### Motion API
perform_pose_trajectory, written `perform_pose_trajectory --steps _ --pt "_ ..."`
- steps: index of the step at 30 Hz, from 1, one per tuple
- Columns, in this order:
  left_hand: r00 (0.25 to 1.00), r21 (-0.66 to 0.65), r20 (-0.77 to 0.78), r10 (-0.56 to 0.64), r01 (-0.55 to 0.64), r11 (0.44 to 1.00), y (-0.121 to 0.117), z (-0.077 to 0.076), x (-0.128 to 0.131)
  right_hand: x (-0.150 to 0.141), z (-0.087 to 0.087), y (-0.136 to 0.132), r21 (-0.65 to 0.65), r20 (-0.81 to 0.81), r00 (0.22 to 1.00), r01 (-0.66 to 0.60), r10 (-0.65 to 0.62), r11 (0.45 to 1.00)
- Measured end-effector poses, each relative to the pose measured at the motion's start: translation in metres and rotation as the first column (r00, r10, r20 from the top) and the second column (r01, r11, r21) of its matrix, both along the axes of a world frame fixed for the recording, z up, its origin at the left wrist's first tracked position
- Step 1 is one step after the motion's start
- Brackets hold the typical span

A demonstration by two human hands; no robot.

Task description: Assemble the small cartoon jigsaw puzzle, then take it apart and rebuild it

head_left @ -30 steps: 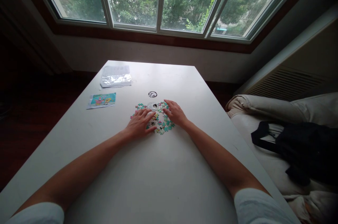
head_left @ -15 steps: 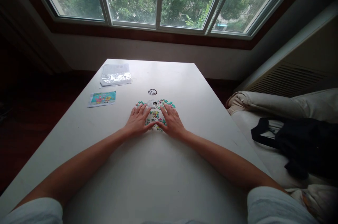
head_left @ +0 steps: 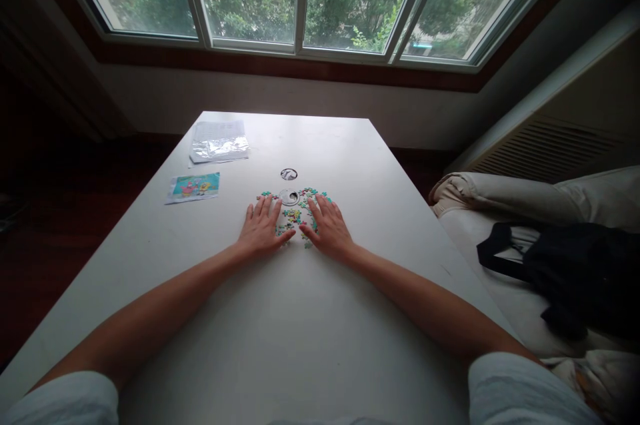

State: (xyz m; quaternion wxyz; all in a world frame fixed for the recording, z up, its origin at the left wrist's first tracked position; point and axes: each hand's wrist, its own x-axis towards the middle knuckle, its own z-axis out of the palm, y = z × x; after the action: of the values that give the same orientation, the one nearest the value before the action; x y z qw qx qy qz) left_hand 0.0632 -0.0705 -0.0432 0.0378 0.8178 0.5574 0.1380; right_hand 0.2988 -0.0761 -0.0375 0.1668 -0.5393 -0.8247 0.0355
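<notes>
Small colourful jigsaw puzzle pieces (head_left: 292, 216) lie loosely on the white table between my hands and beyond my fingertips. My left hand (head_left: 261, 225) rests palm down at the left side of the pieces, fingers stretched out and covering some of them. On the right side my right hand (head_left: 327, 227) lies flat over other pieces, its fingers spread. The two thumbs point at each other with a small gap between. A round, pale ring-shaped item (head_left: 289, 197) sits among the pieces just past the fingertips. Behind it is a smaller round, dark-rimmed disc (head_left: 289, 174).
A picture card (head_left: 194, 187) with cartoon figures lies on the table (head_left: 300, 331) to the left. Beyond it is a clear plastic packet with paper (head_left: 220, 141). A pale sofa (head_left: 465, 231) with a dark bag (head_left: 575, 271) stands at the right.
My right hand has shifted slightly to the right, so the thumbs are farther apart. Some pieces near it have moved right too. The left hand has barely moved.
</notes>
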Motion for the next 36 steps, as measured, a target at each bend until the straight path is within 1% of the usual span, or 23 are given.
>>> perform_pose_trajectory --steps 3,8,13,15,20,23,27,31,36 --pt "1.0 0.005 -0.003 -0.01 0.01 1.0 0.0 -0.001 0.0 -0.001 0.0 -0.003 -0.01 0.041 0.998 -0.05 0.051 0.999" --pt "1.0 0.009 -0.008 0.01 -0.01 1.0 0.005 -0.003 -0.009 0.002 -0.002 0.004 -0.044 0.075 0.997 0.003 0.001 0.999" --pt "0.993 -0.036 -0.095 0.063 -0.067 0.997 0.018 -0.002 -0.016 0.006 0.0 0.017 -0.09 0.112 0.993 0.045 -0.034 0.995" --pt "0.989 -0.057 -0.131 0.066 -0.074 0.996 0.024 -0.001 -0.018 0.009 0.001 0.022 -0.111 0.122 0.992 0.051 -0.037 0.993" --pt "0.989 -0.07 -0.149 0.022 -0.033 0.997 0.036 0.0 -0.025 0.015 0.002 0.038 -0.114 0.088 0.996 0.012 -0.002 0.993" --pt "0.991 -0.058 -0.13 0.014 -0.022 0.998 0.037 -0.001 -0.025 0.017 0.002 0.044 -0.109 0.065 0.997 -0.027 0.035 0.994" --pt "0.994 -0.04 -0.111 0.006 -0.011 0.999 0.036 -0.003 -0.022 0.017 0.002 0.047 -0.12 0.086 0.993 -0.07 0.081 0.99" --pt "0.992 -0.044 -0.119 -0.051 0.046 0.998 0.042 -0.005 -0.025 0.018 0.002 0.052 -0.144 0.118 0.984 -0.113 0.13 0.983" --pt "0.98 -0.062 -0.138 -0.143 0.136 0.989 0.059 -0.004 -0.036 0.018 0.0 0.061 -0.151 0.123 0.976 -0.161 0.18 0.975"
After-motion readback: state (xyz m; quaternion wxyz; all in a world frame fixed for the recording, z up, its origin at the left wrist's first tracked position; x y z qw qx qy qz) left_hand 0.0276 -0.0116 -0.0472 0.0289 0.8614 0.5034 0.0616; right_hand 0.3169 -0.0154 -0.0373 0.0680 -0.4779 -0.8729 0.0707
